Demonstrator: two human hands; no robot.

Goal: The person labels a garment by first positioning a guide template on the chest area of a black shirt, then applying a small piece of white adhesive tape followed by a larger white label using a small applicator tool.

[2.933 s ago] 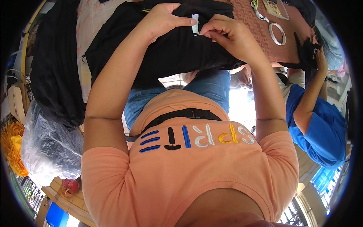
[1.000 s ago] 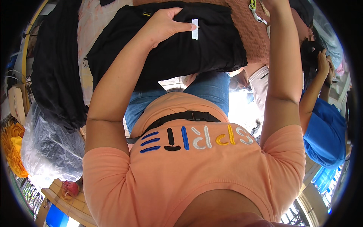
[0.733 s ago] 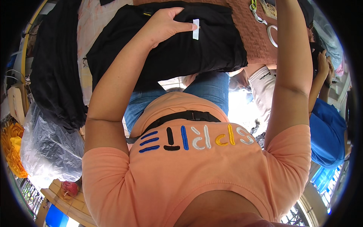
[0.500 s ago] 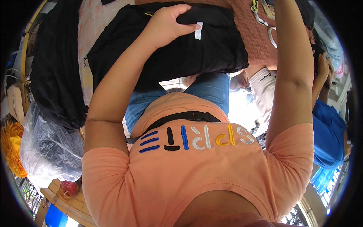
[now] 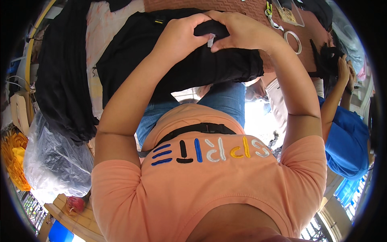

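Note:
A folded black garment [image 5: 177,74] lies across the near edge of the table, over my lap. My left hand [image 5: 183,34] curls on it, thumb touching a small white strip [image 5: 210,41] on the cloth. From the other side my right hand [image 5: 248,34] bends round the same patch, its thumb just right of the strip. The forefingers of both hands meet on the far side, and dark fabric fills the space between them and the thumbs. The undersides of the fingers are hidden.
Brown textured cloth [image 5: 181,5] covers the table; a white tape roll [image 5: 293,42] and a clear tray [image 5: 288,16] sit right. More black fabric [image 5: 60,68] hangs left, above a plastic bag [image 5: 56,161]. A person in blue [image 5: 344,145] works at far right.
My right hand has come in from beyond the upper right onto the garment, beside the white strip. My left hand has stayed near it, shifting slightly.

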